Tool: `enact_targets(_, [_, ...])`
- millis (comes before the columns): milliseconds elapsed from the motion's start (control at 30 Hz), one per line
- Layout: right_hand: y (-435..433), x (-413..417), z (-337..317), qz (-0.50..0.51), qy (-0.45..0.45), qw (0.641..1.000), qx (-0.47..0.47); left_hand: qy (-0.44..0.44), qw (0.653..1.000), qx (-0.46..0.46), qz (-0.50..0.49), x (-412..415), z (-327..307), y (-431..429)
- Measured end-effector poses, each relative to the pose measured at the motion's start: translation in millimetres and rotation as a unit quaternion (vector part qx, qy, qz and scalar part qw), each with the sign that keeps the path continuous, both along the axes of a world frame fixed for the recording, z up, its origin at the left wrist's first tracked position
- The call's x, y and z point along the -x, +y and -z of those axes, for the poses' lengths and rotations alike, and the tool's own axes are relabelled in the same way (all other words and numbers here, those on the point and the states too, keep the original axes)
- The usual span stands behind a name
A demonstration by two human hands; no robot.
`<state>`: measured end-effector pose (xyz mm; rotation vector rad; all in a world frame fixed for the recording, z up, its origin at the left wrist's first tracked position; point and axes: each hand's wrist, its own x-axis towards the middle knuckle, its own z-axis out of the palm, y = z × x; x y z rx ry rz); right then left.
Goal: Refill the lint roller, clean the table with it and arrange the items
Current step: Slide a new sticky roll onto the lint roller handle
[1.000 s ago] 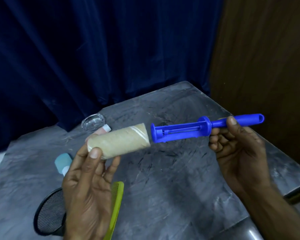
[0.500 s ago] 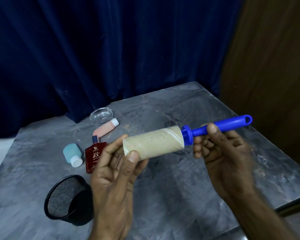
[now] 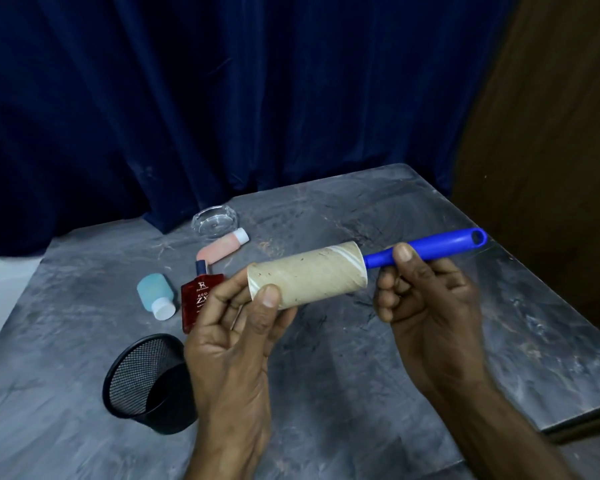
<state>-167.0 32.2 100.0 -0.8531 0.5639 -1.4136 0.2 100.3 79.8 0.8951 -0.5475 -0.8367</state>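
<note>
I hold the lint roller in the air above the grey table [image 3: 413,341]. Its tan paper roll [image 3: 312,275] sits fully over the blue frame, so only the blue handle [image 3: 437,249] shows, pointing up and right. My left hand [image 3: 236,337] grips the roll's left end, thumb on top. My right hand [image 3: 426,292] is closed around the handle just right of the roll. The roll's surface has small dark specks.
On the table's left side lie a red perfume bottle [image 3: 196,299], a pale blue bottle [image 3: 155,294], a pink bottle [image 3: 222,249] and a clear glass dish [image 3: 215,221]. A black mesh cup [image 3: 146,382] lies tipped near the front left. A dark blue curtain hangs behind.
The roll was apart from the bare blue frame; it has slid fully onto it. My view shifted, bringing the bottles into sight and hiding the green comb.
</note>
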Motion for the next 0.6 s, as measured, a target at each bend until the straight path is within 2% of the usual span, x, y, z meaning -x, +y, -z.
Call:
enact_targets(367, [-5.2,-8.3,6.5,0.004,0.015,1.0,0.004,0.003,1.0,0.01,0.019,-12.5,10.6,-7.7])
enact_targets(467, [-4.0,-3.3,15.7,-0.037,0.017,0.999,-0.001,-0.013,0.999,0.008,0.048,-25.1,10.3,-7.0])
enact_targets(600, [-12.1,21.6,20.1,-0.14,-0.015,0.989,-0.049,-0.01,0.997,0.016,0.07,-33.1,8.1,-14.4])
